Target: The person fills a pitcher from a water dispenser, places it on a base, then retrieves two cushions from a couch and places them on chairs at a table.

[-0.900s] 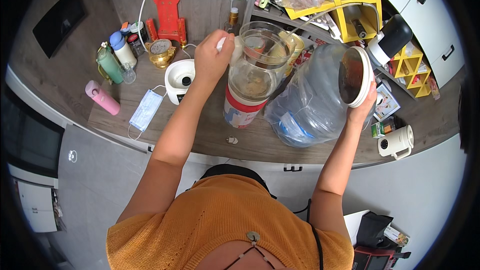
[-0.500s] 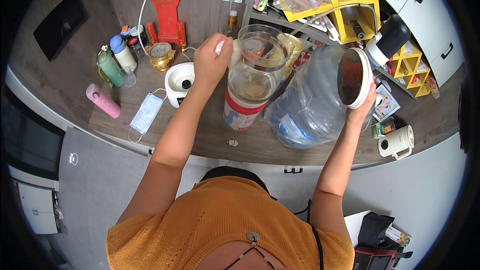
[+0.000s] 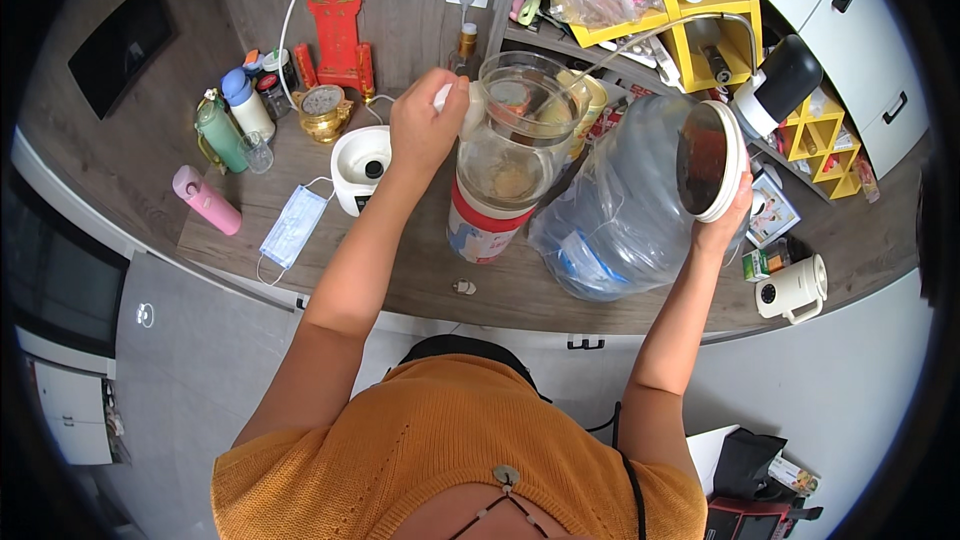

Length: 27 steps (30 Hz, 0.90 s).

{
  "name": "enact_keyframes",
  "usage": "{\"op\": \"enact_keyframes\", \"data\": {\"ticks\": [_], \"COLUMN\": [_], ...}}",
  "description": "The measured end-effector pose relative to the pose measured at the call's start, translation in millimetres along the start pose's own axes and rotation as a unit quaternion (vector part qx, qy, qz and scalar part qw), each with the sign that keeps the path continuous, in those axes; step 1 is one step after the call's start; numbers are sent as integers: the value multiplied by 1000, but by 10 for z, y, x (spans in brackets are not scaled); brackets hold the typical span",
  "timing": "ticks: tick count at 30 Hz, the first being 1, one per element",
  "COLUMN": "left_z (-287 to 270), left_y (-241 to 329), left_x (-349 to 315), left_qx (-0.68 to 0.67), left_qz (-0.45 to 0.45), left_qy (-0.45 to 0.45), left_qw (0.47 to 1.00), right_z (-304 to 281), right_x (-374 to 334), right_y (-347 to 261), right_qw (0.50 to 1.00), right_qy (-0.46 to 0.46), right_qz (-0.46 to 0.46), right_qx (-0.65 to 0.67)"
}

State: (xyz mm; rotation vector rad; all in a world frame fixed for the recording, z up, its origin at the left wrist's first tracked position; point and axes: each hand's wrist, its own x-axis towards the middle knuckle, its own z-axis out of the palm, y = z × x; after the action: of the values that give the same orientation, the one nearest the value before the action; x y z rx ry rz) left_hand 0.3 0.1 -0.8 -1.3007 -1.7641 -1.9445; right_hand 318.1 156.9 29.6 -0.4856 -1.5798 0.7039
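Observation:
My left hand (image 3: 428, 125) grips the white handle of a clear glass kettle (image 3: 515, 135), its fingers wrapped round it. The kettle is uncovered and overlaps a canister (image 3: 482, 230) with a red band; whether it rests on it, I cannot tell. My right hand (image 3: 722, 218) holds up a round kettle lid (image 3: 710, 162) with a white rim and a dark, see-through middle. Behind the lid stands a large plastic-wrapped water jug (image 3: 620, 205). A black-and-white water pump (image 3: 778, 88) is behind the lid, and its thin curved metal spout (image 3: 690, 18) reaches over to the kettle's mouth.
A white kettle base (image 3: 360, 165), a blue face mask (image 3: 295, 224) and a pink bottle (image 3: 208, 202) lie to the left. Behind are a gold pot (image 3: 323, 114) and a red stand (image 3: 338, 35). A cream electric jug (image 3: 795, 288) stands at the right edge; yellow shelves (image 3: 740, 15) rise behind.
The kettle and left hand have shifted very slightly. Both hands keep their hold on the kettle and the lid.

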Motion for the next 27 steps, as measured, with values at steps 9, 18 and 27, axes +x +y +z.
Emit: {"op": "enact_keyframes", "data": {"ticks": [9, 18, 27], "left_z": [1, 6, 4], "left_y": [9, -9, 20], "left_x": [3, 3, 1], "left_qx": [0, -2, -2], "left_qz": [5, 10, 0], "left_qy": [0, 3, 5], "left_qw": [1000, 1000, 1000], "right_z": [11, 65, 92], "right_x": [-15, 26, 26], "right_y": [7, -60, -101], "right_qw": [1000, 996, 997], "right_qy": [7, -32, -36], "right_qz": [3, 0, -6], "right_qx": [17, 85, 65]}}
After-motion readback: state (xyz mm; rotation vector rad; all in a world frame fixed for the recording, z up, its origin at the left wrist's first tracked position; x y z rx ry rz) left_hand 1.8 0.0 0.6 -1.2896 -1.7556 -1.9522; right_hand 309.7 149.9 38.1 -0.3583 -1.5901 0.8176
